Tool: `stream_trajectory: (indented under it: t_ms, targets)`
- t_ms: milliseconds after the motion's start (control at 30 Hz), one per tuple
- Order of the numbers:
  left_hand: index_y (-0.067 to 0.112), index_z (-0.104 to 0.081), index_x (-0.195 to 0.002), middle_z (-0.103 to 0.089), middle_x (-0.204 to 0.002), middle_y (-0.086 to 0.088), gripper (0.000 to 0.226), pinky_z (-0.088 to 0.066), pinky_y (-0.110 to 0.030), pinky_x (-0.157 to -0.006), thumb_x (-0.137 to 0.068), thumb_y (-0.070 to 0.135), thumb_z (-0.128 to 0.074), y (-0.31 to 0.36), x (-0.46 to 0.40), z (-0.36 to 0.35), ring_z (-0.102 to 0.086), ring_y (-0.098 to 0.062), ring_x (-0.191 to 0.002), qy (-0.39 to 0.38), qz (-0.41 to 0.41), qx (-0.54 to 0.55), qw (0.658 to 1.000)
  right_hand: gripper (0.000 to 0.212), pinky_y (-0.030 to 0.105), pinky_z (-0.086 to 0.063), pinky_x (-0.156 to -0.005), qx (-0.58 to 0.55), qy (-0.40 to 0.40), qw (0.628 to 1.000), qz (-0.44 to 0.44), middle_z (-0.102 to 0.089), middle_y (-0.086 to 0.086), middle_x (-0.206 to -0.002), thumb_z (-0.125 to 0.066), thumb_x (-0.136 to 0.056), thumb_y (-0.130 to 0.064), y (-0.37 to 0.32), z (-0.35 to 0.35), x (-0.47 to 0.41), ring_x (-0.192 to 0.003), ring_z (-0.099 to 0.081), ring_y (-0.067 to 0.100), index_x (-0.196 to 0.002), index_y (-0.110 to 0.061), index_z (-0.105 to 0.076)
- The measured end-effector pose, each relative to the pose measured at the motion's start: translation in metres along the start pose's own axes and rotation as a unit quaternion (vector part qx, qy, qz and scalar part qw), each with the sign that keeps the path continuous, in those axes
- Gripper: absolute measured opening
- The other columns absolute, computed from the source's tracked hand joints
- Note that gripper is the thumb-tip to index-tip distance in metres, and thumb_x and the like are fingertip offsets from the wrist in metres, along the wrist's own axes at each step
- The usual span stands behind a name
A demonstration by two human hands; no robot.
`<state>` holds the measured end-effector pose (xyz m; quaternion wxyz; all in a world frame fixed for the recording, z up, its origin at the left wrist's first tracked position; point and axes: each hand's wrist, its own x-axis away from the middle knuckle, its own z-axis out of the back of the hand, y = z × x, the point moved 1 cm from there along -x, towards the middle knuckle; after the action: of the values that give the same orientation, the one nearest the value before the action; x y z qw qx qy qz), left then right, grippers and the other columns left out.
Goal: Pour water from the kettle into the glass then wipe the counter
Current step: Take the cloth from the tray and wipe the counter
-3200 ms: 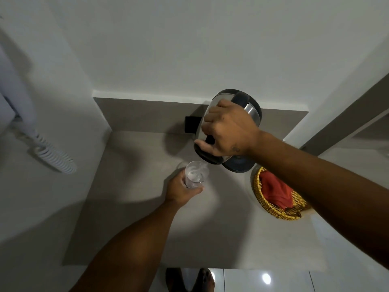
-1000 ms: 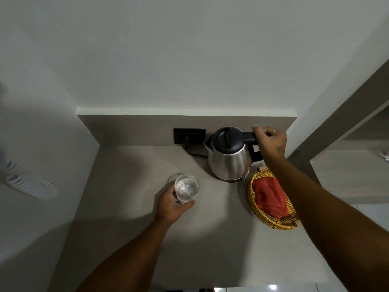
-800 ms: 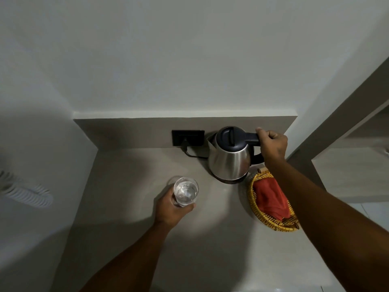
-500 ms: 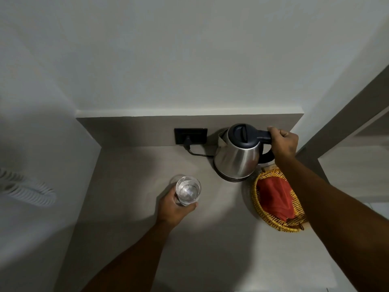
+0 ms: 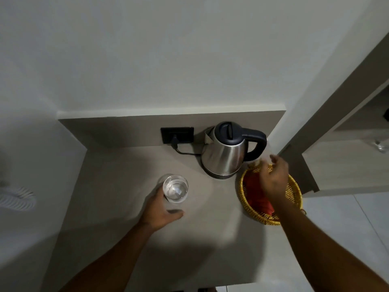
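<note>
The steel kettle [image 5: 226,155] with black lid and handle stands upright on its base at the back of the grey counter [image 5: 117,239]. A clear glass [image 5: 175,189] holding water rests on the counter, with my left hand [image 5: 161,211] wrapped around its near side. My right hand [image 5: 273,175], blurred, hovers with fingers apart over the yellow wicker basket [image 5: 294,192], holding nothing. A red cloth [image 5: 255,191] lies inside the basket, partly hidden by that hand.
A black wall socket [image 5: 177,135] on the backsplash has the kettle's cord plugged in. White walls close off the left and back. A wooden frame [image 5: 303,165] rises just right of the basket. A coiled white cord [image 5: 15,200] hangs at the left.
The kettle went from pouring into the glass to standing on its base. My right hand let go of the handle and dropped over the basket. The left hand stayed on the glass.
</note>
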<state>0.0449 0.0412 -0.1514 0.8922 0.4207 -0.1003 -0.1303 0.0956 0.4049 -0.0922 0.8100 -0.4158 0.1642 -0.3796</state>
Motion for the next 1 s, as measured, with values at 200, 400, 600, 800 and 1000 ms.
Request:
stream_trajectory:
  t_ms: [200, 400, 600, 800, 1000]
  targets:
    - [0.005, -0.025, -0.158, -0.028, -0.166, -0.015, 0.132, -0.015, -0.052, -0.128, -0.061, 0.088, -0.056, -0.032, -0.013, 0.014, -0.017, -0.033, -0.157, -0.050, -0.019, -0.271, 0.961, 0.078, 0.061, -0.026, -0.114, 0.264, -0.152, 0.952, 0.030, -0.025, 0.016, -0.160, -0.046, -0.092, -0.071, 0.057, -0.016, 0.027, -0.144, -0.024, 0.043, -0.154, -0.025, -0.030]
    - [0.006, -0.021, -0.160, -0.022, -0.168, -0.015, 0.127, -0.014, -0.052, -0.129, -0.069, 0.092, -0.041, -0.034, -0.011, 0.008, -0.015, -0.033, -0.157, -0.052, -0.043, -0.348, 0.935, 0.064, 0.060, -0.033, -0.109, 0.328, -0.125, 0.934, 0.061, -0.035, 0.019, -0.152, -0.050, -0.098, -0.056, 0.063, -0.020, 0.023, -0.136, -0.032, 0.044, -0.151, -0.024, -0.034]
    - [0.007, -0.019, -0.161, -0.017, -0.170, -0.012, 0.125, -0.008, -0.049, -0.129, -0.071, 0.092, -0.039, -0.035, -0.010, 0.009, -0.009, -0.029, -0.159, -0.056, -0.047, -0.352, 0.933, 0.058, 0.055, -0.036, -0.108, 0.186, -0.044, 0.981, 0.027, -0.041, 0.022, -0.143, -0.056, -0.099, -0.045, 0.038, -0.017, 0.028, -0.131, -0.036, 0.042, -0.149, -0.020, -0.040]
    - [0.009, -0.013, -0.162, -0.010, -0.172, -0.010, 0.127, -0.003, -0.046, -0.130, -0.071, 0.094, -0.037, -0.038, -0.012, 0.008, -0.002, -0.026, -0.160, -0.061, -0.040, -0.357, 0.931, 0.063, 0.050, -0.037, -0.109, 0.185, -0.070, 0.963, 0.183, -0.034, 0.015, -0.152, -0.062, -0.095, -0.047, -0.008, -0.051, 0.104, -0.135, -0.033, 0.036, -0.150, -0.025, -0.040]
    - [0.015, -0.013, -0.162, -0.011, -0.172, -0.006, 0.134, 0.001, -0.049, -0.130, -0.059, 0.092, -0.050, -0.030, -0.016, 0.009, 0.000, -0.024, -0.160, -0.077, -0.009, -0.282, 0.956, 0.063, 0.049, -0.040, -0.107, 0.271, -0.187, 0.921, 0.208, -0.041, 0.015, -0.150, -0.051, -0.095, -0.059, 0.008, -0.107, 0.141, -0.132, -0.042, 0.036, -0.148, -0.027, -0.042]
